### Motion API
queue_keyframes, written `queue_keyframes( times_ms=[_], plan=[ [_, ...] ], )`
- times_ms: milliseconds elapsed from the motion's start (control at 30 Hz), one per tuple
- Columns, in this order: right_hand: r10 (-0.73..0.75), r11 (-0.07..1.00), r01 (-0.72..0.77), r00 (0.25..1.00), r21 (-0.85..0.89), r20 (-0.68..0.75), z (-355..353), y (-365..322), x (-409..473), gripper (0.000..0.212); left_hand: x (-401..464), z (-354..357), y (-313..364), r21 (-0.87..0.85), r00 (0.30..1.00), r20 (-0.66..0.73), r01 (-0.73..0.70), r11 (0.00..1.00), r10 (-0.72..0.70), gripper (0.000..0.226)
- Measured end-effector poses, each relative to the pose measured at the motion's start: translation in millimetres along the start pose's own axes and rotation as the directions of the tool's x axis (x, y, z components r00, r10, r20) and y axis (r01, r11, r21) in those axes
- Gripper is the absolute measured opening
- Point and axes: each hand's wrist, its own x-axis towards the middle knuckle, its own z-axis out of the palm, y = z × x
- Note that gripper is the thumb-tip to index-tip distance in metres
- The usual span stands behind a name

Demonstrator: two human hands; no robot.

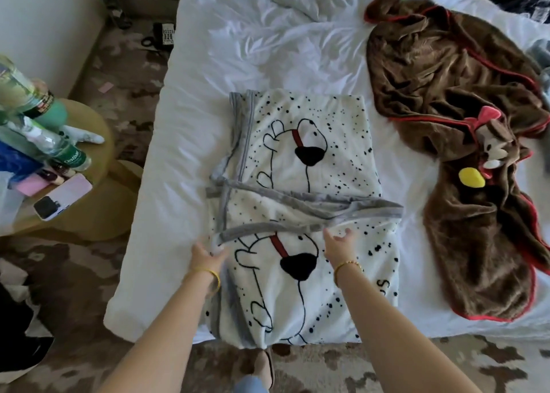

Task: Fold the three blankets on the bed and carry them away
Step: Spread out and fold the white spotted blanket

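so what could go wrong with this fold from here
1. The left hand pinches only the grey trim of the white dog-print blanket, while the right hand hovers open, so the layers may slide askew.
2. The blanket's near end hangs over the bed edge and could drag the fold off.
3. The brown blanket lies crumpled close by and could snag a wide fold.
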Motion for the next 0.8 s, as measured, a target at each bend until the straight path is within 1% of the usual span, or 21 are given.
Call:
queue_keyframes(
  times_ms=[67, 133, 200, 233, 267, 300, 333, 367, 400, 467, 500, 533, 567, 600, 633, 667, 733, 767, 800],
  plan=[
    [-0.093, 0.954, 0.091, 0.996, -0.287, 0.009, 15, 18, -8, 0.041, -3, 15, -23, 0.092, 0.997, 0.067, 0.031, 0.995, -0.038, 0.064],
    [-0.134, 0.861, 0.172, 0.984, -0.478, 0.113, 27, 39, -18, 0.024, -5, 23, -42, 0.074, 0.997, 0.056, 0.043, 0.996, -0.047, 0.066],
    [-0.154, 0.741, 0.272, 0.959, -0.614, 0.239, 36, 58, -29, 0.019, -6, 27, -55, 0.023, 0.998, 0.025, 0.051, 0.998, -0.051, 0.054],
    [-0.167, 0.681, 0.337, 0.936, -0.650, 0.311, 40, 66, -35, 0.018, -8, 29, -63, 0.012, 0.996, 0.046, 0.072, 0.997, -0.072, 0.043],
    [-0.178, 0.625, 0.397, 0.911, -0.672, 0.373, 45, 74, -38, 0.017, -11, 30, -70, 0.021, 0.991, 0.093, 0.092, 0.996, -0.094, 0.031],
    [-0.161, 0.592, 0.425, 0.895, -0.685, 0.416, 49, 84, -39, 0.018, -16, 33, -79, 0.050, 0.982, 0.147, 0.111, 0.993, -0.117, 0.028],
    [-0.155, 0.517, 0.487, 0.862, -0.704, 0.482, 51, 93, -39, 0.022, -21, 36, -89, 0.095, 0.975, 0.194, 0.095, 0.991, -0.112, 0.035],
    [-0.133, 0.492, 0.502, 0.851, -0.711, 0.509, 53, 99, -42, 0.029, -28, 39, -100, 0.145, 0.971, 0.219, 0.069, 0.987, -0.100, 0.040],
    [-0.144, 0.423, 0.544, 0.830, -0.724, 0.539, 52, 106, -42, 0.035, -32, 42, -110, 0.177, 0.969, 0.231, 0.049, 0.983, -0.090, 0.037],
    [-0.188, 0.347, 0.627, 0.775, -0.697, 0.603, 46, 119, -47, 0.042, -43, 48, -133, 0.184, 0.957, 0.267, 0.068, 0.981, -0.117, 0.024],
    [-0.246, 0.308, 0.666, 0.746, -0.680, 0.619, 39, 128, -47, 0.046, -48, 53, -145, 0.148, 0.951, 0.275, 0.105, 0.983, -0.143, 0.027],
    [-0.298, 0.289, 0.674, 0.738, -0.680, 0.605, 33, 136, -48, 0.048, -52, 58, -156, 0.095, 0.948, 0.274, 0.143, 0.985, -0.164, 0.032],
    [-0.344, 0.265, 0.678, 0.731, -0.686, 0.590, 26, 145, -49, 0.048, -57, 64, -165, 0.043, 0.947, 0.270, 0.167, 0.985, -0.173, 0.034],
    [-0.420, 0.242, 0.694, 0.705, -0.678, 0.571, 19, 157, -50, 0.047, -60, 71, -173, -0.003, 0.950, 0.270, 0.167, 0.986, -0.160, 0.033],
    [-0.514, 0.163, 0.705, 0.658, -0.690, 0.551, 13, 167, -52, 0.045, -64, 77, -180, -0.032, 0.950, 0.277, 0.159, 0.987, -0.144, 0.029],
    [-0.577, 0.102, 0.706, 0.616, -0.701, 0.537, 7, 177, -54, 0.042, -65, 84, -188, -0.054, 0.949, 0.288, 0.148, 0.987, -0.126, 0.023],
    [-0.654, 0.002, 0.697, 0.544, -0.717, 0.526, -7, 199, -55, 0.038, -65, 97, -200, -0.062, 0.950, 0.294, 0.125, 0.990, -0.102, 0.015],
    [-0.647, -0.054, 0.686, 0.529, -0.726, 0.549, -12, 208, -53, 0.042, -64, 102, -204, -0.058, 0.957, 0.273, 0.114, 0.992, -0.094, 0.013],
    [-0.623, -0.121, 0.670, 0.523, -0.732, 0.582, -17, 218, -50, 0.050, -61, 106, -206, -0.067, 0.968, 0.239, 0.100, 0.993, -0.081, 0.011]
  ],
)
